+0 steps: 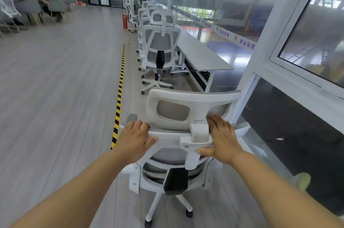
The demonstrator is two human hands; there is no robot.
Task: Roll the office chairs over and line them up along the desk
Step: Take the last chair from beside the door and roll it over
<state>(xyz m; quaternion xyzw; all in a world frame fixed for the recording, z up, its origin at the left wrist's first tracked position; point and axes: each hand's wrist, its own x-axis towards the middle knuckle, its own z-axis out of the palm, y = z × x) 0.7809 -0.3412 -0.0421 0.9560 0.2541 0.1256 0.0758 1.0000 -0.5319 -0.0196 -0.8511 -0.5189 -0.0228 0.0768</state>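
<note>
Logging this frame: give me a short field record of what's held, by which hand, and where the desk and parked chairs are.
Held item: white-framed grey mesh office chair, seen from behind
Left grip: curled over the backrest's top edge, left of the headrest post
Right grip: curled over the same edge, right of the post
Desk: long grey-topped desk, ahead on the right
Parked chairs: row of matching white chairs along the desk's left side
Floor mark: yellow-and-black striped tape, left of the row

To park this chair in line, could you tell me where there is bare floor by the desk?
The floor beside the desk end is bare, between the held chair and the nearest parked chair. Farther along, chairs crowd the desk.
</note>
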